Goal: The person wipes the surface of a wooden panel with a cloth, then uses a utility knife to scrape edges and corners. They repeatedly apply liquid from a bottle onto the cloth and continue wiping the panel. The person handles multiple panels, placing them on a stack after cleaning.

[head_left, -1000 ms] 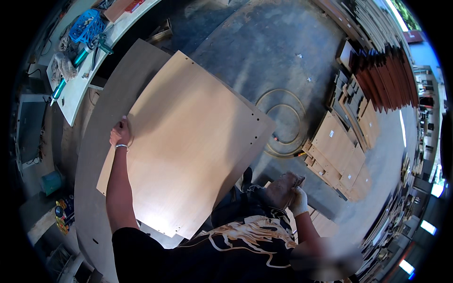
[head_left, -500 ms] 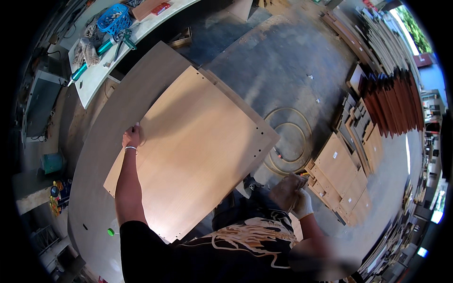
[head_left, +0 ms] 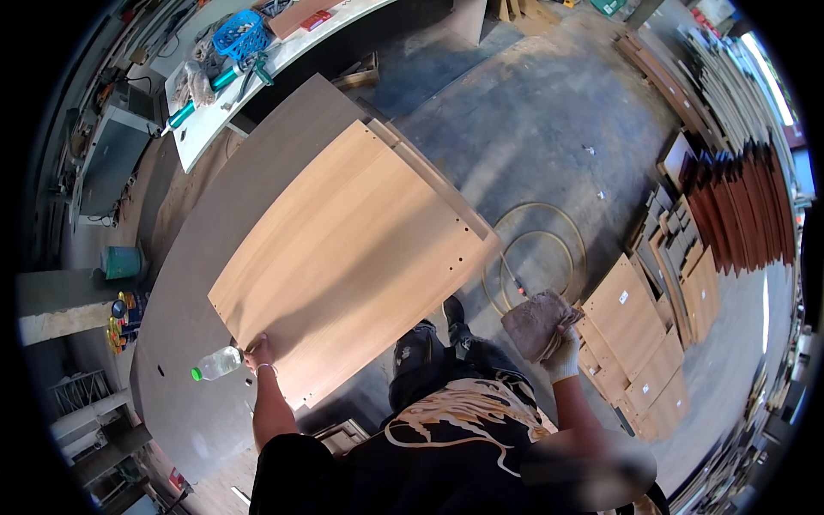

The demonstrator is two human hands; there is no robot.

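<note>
A light wood-coloured panel (head_left: 369,232) with small dark holes near its ends lies on a large grey-brown board (head_left: 193,240). My bare left hand (head_left: 259,350), with a pale band at the wrist, is closed at the panel's near-left edge. Right beside its fingers a clear plastic bottle (head_left: 220,364) with a green cap lies on the board; I cannot tell whether they touch. My right hand (head_left: 563,355), in a white glove, grips a brownish rag (head_left: 538,326) out to the right of the panel, above the floor.
A coiled hose (head_left: 577,249) lies on the concrete floor. Stacked wood panels (head_left: 627,300) and dark red boards (head_left: 742,210) stand at the right. At the far left, a white table (head_left: 196,153) bears a blue basket (head_left: 240,36) and a teal caulking gun (head_left: 225,78).
My left hand has moved from the panel's left side toward me, down to the near-left edge by the bottle. The rag hangs more spread out from my right hand. The view has shifted slightly.
</note>
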